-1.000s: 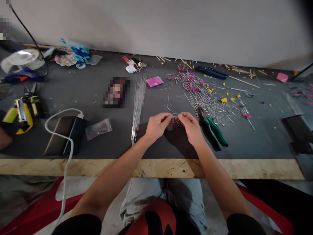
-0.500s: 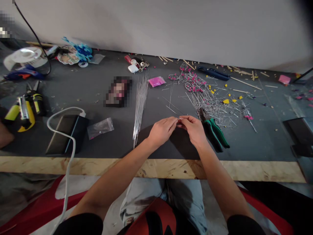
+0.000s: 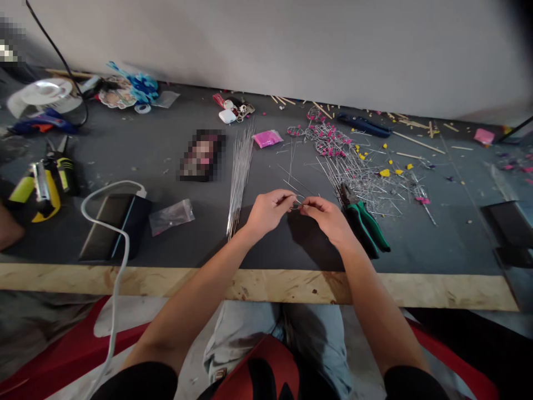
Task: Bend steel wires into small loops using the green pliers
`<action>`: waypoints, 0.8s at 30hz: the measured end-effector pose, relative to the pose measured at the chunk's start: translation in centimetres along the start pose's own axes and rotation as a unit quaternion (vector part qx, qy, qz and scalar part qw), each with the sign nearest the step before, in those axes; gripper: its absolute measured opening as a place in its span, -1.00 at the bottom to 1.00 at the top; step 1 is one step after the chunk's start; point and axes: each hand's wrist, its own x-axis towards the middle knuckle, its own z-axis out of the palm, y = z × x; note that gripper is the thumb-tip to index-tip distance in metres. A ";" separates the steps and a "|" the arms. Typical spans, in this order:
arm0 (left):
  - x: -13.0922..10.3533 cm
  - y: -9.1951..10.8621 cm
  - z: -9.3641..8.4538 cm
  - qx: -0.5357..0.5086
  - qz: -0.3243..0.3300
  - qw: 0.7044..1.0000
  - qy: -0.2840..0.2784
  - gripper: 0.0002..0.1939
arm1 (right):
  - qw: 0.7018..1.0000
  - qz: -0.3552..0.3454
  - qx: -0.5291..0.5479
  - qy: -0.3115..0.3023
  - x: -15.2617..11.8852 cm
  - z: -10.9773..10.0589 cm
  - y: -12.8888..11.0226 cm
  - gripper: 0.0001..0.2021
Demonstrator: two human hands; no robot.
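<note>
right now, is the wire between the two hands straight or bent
Bent: the wire curves between the left hand and the right hand; whether its ends meet, I cannot tell.

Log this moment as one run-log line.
left hand: pinching thin wire | right hand: pinching thin wire | pliers: on table, right of right hand | wire bundle: left of left hand

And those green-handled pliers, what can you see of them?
The pliers have dark, metal-looking jaws and two green-and-black handles, slightly spread. They lie on the dark tabletop, just right of the right hand, jaws pointing to the far side. The jaw end is at the edge of the wire pile; contact is unclear. No hand holds them.
</note>
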 end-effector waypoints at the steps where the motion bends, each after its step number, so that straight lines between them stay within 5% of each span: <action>1: 0.2 -0.1 -0.2 -0.026 -0.017 0.999 -0.006 -0.78 | 1.000 -0.007 -0.014 -0.008 -0.1 0.0 -0.2 -0.86; 12: 1.2 -0.2 -1.3 -0.163 -0.112 0.978 -0.074 -0.82 | 0.986 -0.059 -0.155 -0.031 -0.8 0.0 -1.3 -0.84; 20: 1.2 0.2 -2.7 -0.225 -0.184 0.941 -0.174 -0.81 | 0.984 -0.100 -0.134 -0.061 -1.2 0.2 -1.4 -0.83; 24: 1.1 -0.1 -2.1 -0.230 -0.175 0.947 -0.141 -0.81 | 0.989 -0.076 -0.111 -0.065 -1.2 0.3 -1.5 -0.85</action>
